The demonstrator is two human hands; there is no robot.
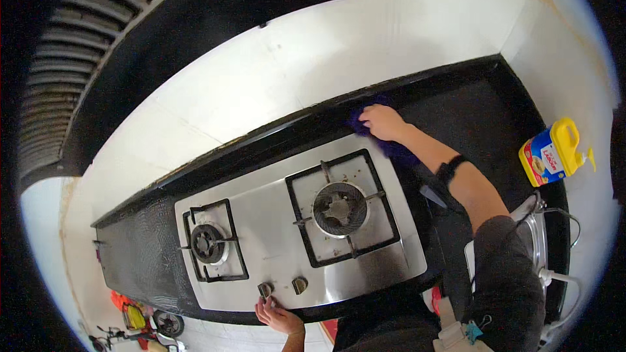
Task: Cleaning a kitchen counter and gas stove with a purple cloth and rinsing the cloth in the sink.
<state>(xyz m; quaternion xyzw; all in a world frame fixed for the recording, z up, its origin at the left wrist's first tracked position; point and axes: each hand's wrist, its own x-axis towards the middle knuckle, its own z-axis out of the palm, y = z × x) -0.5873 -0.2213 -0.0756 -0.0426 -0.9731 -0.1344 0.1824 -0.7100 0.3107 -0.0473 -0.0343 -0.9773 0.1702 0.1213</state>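
My right hand (384, 122) presses a dark purple cloth (398, 152) onto the black countertop (462, 107), behind the right rear corner of the stainless steel gas hob (264, 220). At the hob's front edge, my left hand (276, 317) has its fingers near or against the left control knob (265, 289); nothing is seen held in it. Beside that knob sits a second one (300, 285). The hob has a large right burner (339, 209) and a smaller left burner (208, 244), each inside a square black pan support. Brown residue spots the steel around the right burner.
A yellow pump jug (550, 154) stands at the right, near a metal sink (535, 234). A knife-like blade (433, 196) lies on the counter by my right forearm. A black range hood (205, 29) hangs at upper left. A small wheeled vehicle (168, 323) is on the floor.
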